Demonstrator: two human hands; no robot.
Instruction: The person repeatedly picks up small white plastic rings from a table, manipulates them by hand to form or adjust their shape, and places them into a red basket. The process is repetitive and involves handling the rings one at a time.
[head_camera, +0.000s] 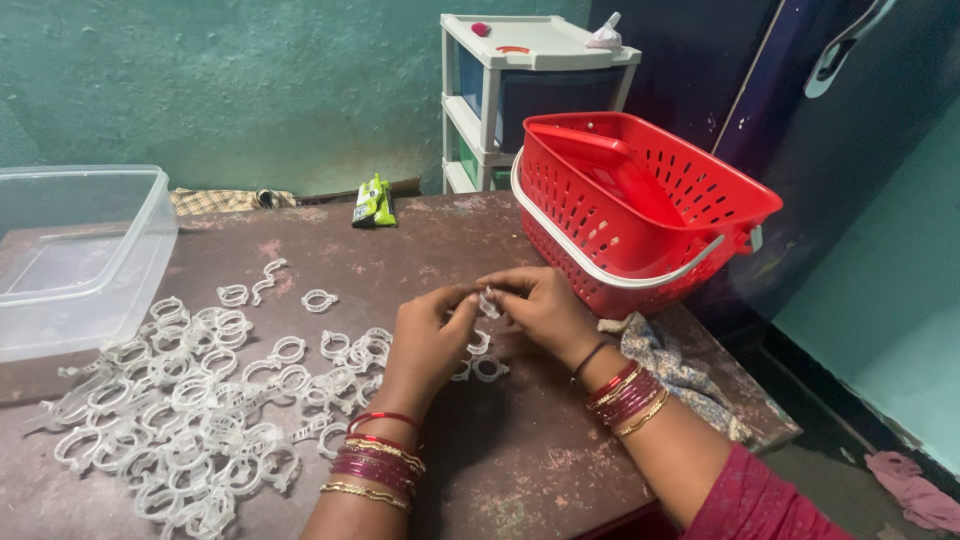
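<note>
Pinching one small clear plastic ring piece (488, 303) between the fingertips of both hands, left hand (428, 338) and right hand (540, 305) closed on it together, just above the worn brown table (520, 460). Wearing red and gold bangles (378, 462) on the left wrist and a similar stack on the right. Directly below the hands, two more loose rings (482, 365) lying on the tabletop. Off to the left, a broad heap of the same clear ring pieces (190, 410) spread across the surface. Further left, a clear plastic tub (85, 290). Behind the right hand, close by, a red perforated basket (640, 210) with a pale handle. At the far table edge, a small green packet (373, 202).
</note>
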